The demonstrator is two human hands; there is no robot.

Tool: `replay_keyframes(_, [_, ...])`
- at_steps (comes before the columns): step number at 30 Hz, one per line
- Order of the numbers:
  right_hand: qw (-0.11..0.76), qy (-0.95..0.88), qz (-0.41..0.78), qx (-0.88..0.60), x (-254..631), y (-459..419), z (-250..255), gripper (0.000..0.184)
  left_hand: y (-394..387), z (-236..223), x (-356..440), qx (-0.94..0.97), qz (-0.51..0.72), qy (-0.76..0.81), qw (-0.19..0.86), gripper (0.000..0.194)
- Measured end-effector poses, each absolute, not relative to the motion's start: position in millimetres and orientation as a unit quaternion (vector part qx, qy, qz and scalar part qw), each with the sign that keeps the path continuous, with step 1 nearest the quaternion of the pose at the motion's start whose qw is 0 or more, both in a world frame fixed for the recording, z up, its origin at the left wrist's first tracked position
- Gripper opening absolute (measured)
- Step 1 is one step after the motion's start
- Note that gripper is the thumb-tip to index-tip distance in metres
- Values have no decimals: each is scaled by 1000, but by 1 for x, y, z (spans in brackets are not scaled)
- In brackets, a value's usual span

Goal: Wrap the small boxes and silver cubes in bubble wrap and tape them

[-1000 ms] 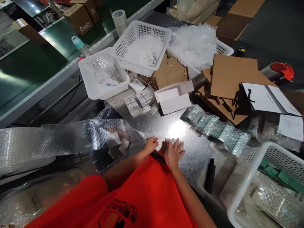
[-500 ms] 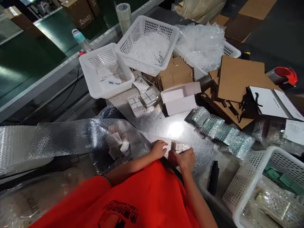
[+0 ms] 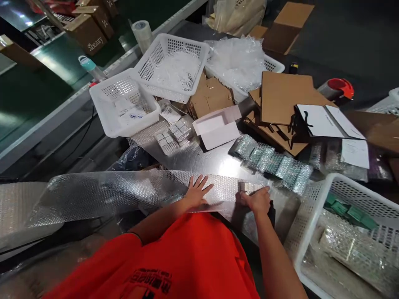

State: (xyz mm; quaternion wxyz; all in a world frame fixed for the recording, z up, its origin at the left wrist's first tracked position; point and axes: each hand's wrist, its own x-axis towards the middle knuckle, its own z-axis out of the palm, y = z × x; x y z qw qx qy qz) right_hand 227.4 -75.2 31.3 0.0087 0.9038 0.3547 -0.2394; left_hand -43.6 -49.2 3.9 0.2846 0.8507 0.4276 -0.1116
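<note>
A long strip of clear bubble wrap (image 3: 124, 189) lies across the steel table in front of me. My left hand (image 3: 197, 192) rests flat on it with the fingers spread. My right hand (image 3: 257, 200) is closed on the strip's right end, where a small wrapped item (image 3: 246, 187) shows under the film. Just beyond my hands, a row of bubble-wrapped green packs (image 3: 274, 162) lies on the table. An open white box (image 3: 217, 128) sits behind them.
White baskets stand at the back: one (image 3: 102, 118) with papers, one (image 3: 199, 62) with shredded filler, one (image 3: 274, 64) under loose film. A basket (image 3: 314, 220) of wrapped packs is at my right. Brown cardboard flats (image 3: 285, 97), a red tape dispenser (image 3: 338, 88) and a green conveyor (image 3: 37, 91) surround the table.
My left hand has opened flat on the bubble wrap. My right hand has moved right along the strip, which now lies stretched out straight. The view has shifted slightly.
</note>
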Motion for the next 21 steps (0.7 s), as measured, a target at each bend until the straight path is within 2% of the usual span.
replay_keyframes(2, [10,372,-232,899,225,-79,35,120,-50,11,-37,861,-114,416,271,84])
replay_keyframes(6, [17,391,-228,892,221,-84,43,113,-60,19,-17,903,-87,315,279,59])
replay_keyframes(8, [16,393,-228,891,221,-85,45,110,-70,15,-12,923,-91,254,275,55])
replay_keyframes(15, [-20,409,-211,888,220,-91,35,107,-103,-2,-10,945,-112,233,199,69])
replay_keyframes(19, [-67,442,-216,868,229,-96,29,105,-101,7,0,917,-130,334,175,71])
replay_keyframes(21, [-114,457,-203,858,236,-104,29,97,-96,9,2,896,-168,377,167,73])
